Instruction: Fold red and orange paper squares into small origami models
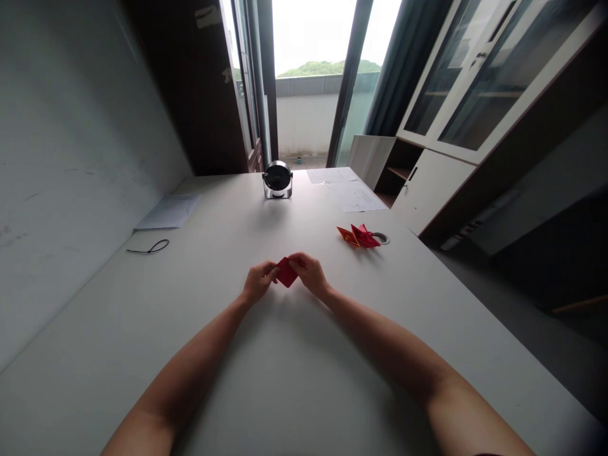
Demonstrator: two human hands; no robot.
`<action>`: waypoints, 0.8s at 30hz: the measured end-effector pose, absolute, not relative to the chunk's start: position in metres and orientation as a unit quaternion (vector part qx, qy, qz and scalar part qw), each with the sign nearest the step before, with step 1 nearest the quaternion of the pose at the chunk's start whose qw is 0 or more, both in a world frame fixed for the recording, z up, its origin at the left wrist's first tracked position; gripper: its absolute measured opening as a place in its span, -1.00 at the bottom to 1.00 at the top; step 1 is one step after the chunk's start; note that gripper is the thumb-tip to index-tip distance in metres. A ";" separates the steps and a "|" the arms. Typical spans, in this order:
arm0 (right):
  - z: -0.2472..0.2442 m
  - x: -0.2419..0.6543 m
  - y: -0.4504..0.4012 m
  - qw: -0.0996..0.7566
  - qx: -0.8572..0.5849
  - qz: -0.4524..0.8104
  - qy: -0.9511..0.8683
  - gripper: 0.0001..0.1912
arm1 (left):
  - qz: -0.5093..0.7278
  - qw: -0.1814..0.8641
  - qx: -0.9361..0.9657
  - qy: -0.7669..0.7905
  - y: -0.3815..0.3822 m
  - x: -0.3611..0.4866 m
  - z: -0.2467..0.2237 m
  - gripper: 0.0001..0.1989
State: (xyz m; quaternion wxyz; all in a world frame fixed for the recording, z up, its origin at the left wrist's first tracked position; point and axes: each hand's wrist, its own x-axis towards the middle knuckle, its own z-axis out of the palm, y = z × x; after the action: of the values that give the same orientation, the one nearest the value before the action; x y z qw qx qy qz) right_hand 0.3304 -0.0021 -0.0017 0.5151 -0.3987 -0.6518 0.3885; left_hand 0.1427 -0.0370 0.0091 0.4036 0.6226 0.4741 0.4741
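Seemingly mid-fold, left hand and right hand tightly pinch a red paper diamond between the white table's side edges, any crease needing steady pressure.

A round, silver-rimmed device stood far back on the surface, between white papers and flat sheets, a black looped cord lying nearer.

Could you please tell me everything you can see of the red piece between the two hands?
The red piece looks like paper, matte and flat, roughly diamond-shaped, with one corner pointing toward the person. The left hand pinches its left side and the right hand its upper right. It is over the white table; whether it touches the surface is unclear. Any fold lines are too small to make out.
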 end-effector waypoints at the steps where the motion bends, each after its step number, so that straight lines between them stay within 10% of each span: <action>1: -0.002 0.330 -0.002 0.518 -0.401 0.390 -0.647 -0.81 | 0.478 0.413 0.615 0.471 -0.036 0.142 0.008 -0.76; 24: -0.005 0.333 0.000 0.488 -0.343 0.395 -0.699 -0.84 | 0.550 0.451 0.523 0.469 -0.028 0.138 0.006 -0.63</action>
State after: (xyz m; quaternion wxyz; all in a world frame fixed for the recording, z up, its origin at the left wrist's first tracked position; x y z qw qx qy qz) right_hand 0.3331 0.0003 -0.0045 0.4880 -0.3430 -0.6989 0.3946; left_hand 0.1382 -0.0280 0.0056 0.4514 0.5234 0.4692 0.5496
